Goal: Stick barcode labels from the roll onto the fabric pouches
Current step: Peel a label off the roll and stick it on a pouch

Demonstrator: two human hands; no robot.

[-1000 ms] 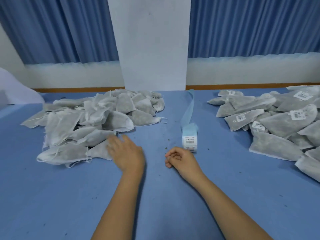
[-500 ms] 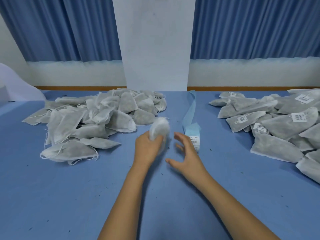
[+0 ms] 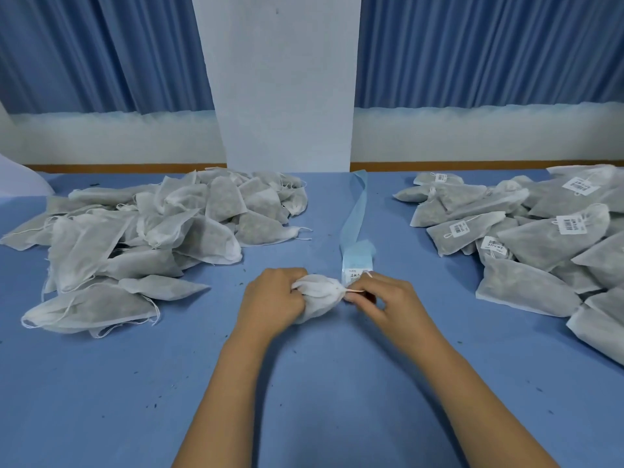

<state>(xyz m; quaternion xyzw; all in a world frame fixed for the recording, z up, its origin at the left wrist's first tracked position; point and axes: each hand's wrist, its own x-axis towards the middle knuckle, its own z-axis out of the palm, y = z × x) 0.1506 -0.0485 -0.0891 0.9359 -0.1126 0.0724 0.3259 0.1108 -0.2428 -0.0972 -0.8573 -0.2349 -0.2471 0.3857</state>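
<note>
- We see the left hand (image 3: 273,298) curled round one white pouch (image 3: 317,297) mid-table (image 3: 304,393); we can't tell whether it's lifted or resting.
- The right hand (image 3: 381,300) pinches the pouch's string (image 3: 354,291).
- Label roll (image 3: 357,265) sits just behind the right hand, backing strip (image 3: 354,211) trailing away.
- Unlabelled pile (image 3: 145,238) is at left, labelled pile (image 3: 540,238) at right.
</note>
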